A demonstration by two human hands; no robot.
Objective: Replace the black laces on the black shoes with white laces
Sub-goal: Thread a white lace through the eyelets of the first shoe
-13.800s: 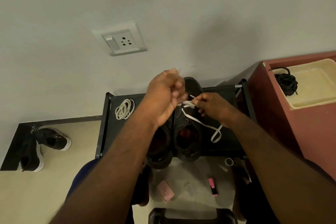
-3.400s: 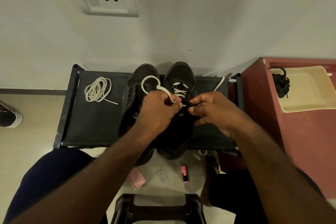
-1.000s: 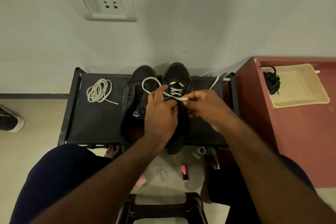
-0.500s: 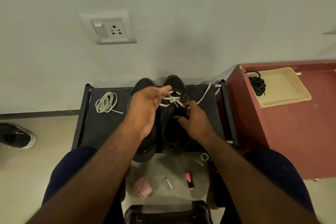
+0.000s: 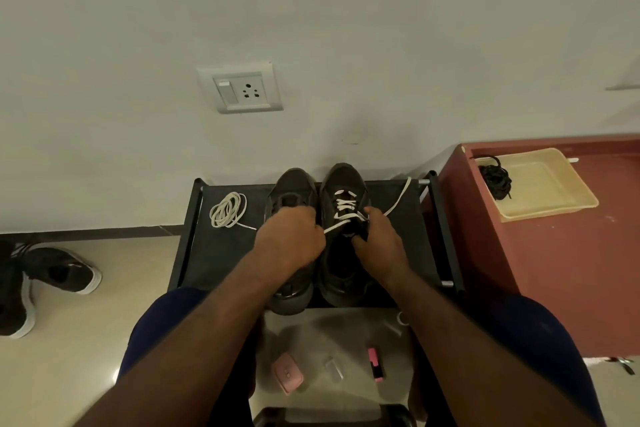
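Two black shoes stand side by side on a black rack, toes to the wall. The right shoe has a white lace crossed through its front eyelets. The left shoe has no lace. My left hand grips one end of the white lace, pulled taut over the left shoe. My right hand holds the right shoe's side, and the other lace end trails from it toward the rack's back right corner. A second white lace lies coiled on the rack's left part.
A red cabinet on the right carries a cream tray with a bundle of black laces. Another pair of dark shoes lies on the floor at the left. Small pink items lie on the floor below the rack.
My left hand has closed on the lace end and pulled it down and left, taut. My right hand has shifted up to the shoe's side. The camera has tilted up slightly.
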